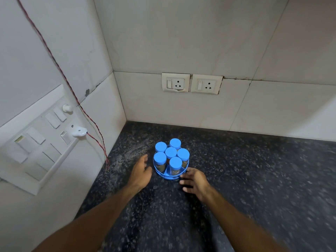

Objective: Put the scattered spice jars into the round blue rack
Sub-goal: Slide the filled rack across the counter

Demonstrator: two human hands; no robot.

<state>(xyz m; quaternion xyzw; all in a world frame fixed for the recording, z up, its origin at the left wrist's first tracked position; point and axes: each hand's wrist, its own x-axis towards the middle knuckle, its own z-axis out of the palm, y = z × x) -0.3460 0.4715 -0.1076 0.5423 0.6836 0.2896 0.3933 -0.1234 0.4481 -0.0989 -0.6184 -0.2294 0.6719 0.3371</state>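
Note:
The round blue rack [164, 175] stands on the dark speckled counter near the corner of the walls. Several clear spice jars [175, 165] with blue lids stand upright in it, one in the middle and the others around it. My left hand [141, 170] hovers just left of the rack, fingers apart, holding nothing. My right hand [195, 180] is at the rack's front right edge, fingers spread, with the fingertips close to or touching the rim. I see no loose jar on the counter.
The dark granite counter [254, 179] runs to the right and toward me. Tiled walls meet behind the rack. A switch panel [40, 140] with a white plug and a red-black wire [98, 142] is on the left wall. Two sockets [191, 83] sit on the back wall.

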